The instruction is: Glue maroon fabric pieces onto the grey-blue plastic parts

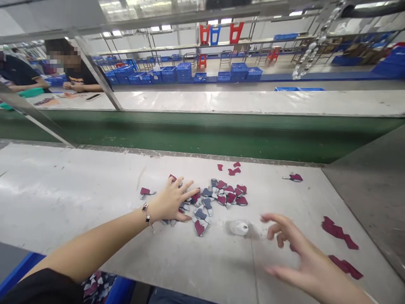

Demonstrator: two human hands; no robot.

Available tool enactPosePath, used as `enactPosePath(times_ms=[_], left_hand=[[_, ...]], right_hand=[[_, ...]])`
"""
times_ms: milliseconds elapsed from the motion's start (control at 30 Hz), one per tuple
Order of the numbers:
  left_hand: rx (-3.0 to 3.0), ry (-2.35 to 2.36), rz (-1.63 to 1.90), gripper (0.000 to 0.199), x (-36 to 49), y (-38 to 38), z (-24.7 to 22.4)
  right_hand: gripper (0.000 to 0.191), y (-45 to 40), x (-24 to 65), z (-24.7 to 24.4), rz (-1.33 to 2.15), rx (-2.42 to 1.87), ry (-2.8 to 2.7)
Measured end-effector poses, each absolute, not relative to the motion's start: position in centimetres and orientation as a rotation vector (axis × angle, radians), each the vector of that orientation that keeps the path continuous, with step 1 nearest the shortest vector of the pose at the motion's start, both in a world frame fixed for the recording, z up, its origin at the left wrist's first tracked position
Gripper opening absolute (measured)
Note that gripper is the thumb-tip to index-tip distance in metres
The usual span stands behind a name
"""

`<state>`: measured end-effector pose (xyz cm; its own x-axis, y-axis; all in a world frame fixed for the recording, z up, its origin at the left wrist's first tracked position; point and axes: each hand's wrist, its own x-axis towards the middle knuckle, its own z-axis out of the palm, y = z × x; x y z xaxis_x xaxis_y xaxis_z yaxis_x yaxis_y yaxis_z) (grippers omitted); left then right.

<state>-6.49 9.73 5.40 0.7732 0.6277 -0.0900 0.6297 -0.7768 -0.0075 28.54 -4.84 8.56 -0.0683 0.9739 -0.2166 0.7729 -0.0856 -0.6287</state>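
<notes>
My left hand [172, 200], with a bracelet at the wrist, lies over a pile of small maroon and dark grey pieces [230, 197] with whitish scraps between them. Its fingers are spread, and part of the pile is hidden beneath it. To the right my right hand [287, 249] is raised over the table, fingers curved and apart, nothing seen between them. Between the two hands rests a small white object [239, 227] whose kind I cannot make out. A single maroon piece [145, 191] lies left of my left hand.
Flat maroon strips [340, 232] lie at the right, near a metal panel [373, 190]. Behind the white table [95, 181] runs a green belt [190, 135]. Under my left arm stands a blue bin [123, 291] of pieces. Other people [85, 71] sit at the far left.
</notes>
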Motion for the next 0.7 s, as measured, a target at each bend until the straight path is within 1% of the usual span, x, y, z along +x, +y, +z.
enactPosePath(times_ms=[33, 67, 100, 133, 167, 200, 233, 300, 367, 433, 500, 533, 633, 700], left_hand=[[2.958, 0.972, -0.104, 0.092, -6.1, 9.8, 5.3], [2.968, 0.882, -0.082, 0.092, -5.6, 10.0, 5.2], [2.966, 0.79, -0.07, 0.09, -5.2, 10.1, 5.0], [2.957, 0.713, -0.065, 0.086, -4.8, 10.4, 4.9], [2.947, 0.66, -0.066, 0.082, -4.6, 10.5, 4.7], [2.938, 0.626, -0.072, 0.079, -4.4, 10.7, 4.5], [2.93, 0.613, -0.077, 0.076, -4.3, 10.8, 4.4], [2.919, 0.617, -0.077, 0.078, -4.2, 10.8, 4.2], [2.914, 0.605, -0.065, 0.087, -3.8, 10.6, 4.0], [2.914, 0.562, -0.049, 0.096, -3.2, 10.0, 3.7], [2.909, 0.534, -0.04, 0.099, -2.4, 9.4, 3.3], [2.904, 0.534, -0.033, 0.097, -2.1, 9.0, 3.1], [2.89, 0.595, 0.011, 0.082, -1.8, 7.7, 2.4], [2.89, 0.646, 0.042, 0.076, -1.8, 6.8, 2.1]], right_hand=[[0.075, -3.9, 27.4, 7.9, 1.025, -1.898, -1.857], [0.074, -3.0, 26.3, 7.3, 1.143, -1.831, -1.844], [0.064, -2.2, 25.3, 6.8, 1.224, -1.725, -1.837], [0.047, -1.6, 24.5, 6.4, 1.267, -1.679, -1.834], [0.035, -1.2, 24.0, 6.1, 1.292, -1.639, -1.827], [0.027, -0.8, 24.0, 6.0, 1.297, -1.637, -1.812], [0.025, -0.6, 24.4, 6.1, 1.289, -1.671, -1.784], [0.035, 0.1, 26.5, 6.2, 1.225, -1.792, -1.69], [0.046, 1.4, 29.5, 6.2, 1.096, -1.955, -1.566], [0.053, 2.9, 32.4, 5.8, 0.997, -2.057, -1.482], [0.057, 3.7, 34.5, 5.2, 0.981, -2.091, -1.462], [0.061, 3.5, 35.1, 5.1, 0.976, -2.114, -1.454], [0.072, 1.0, 35.5, 5.5, 0.855, -2.283, -1.363], [0.068, -0.9, 33.8, 6.6, 0.761, -2.37, -1.347]])
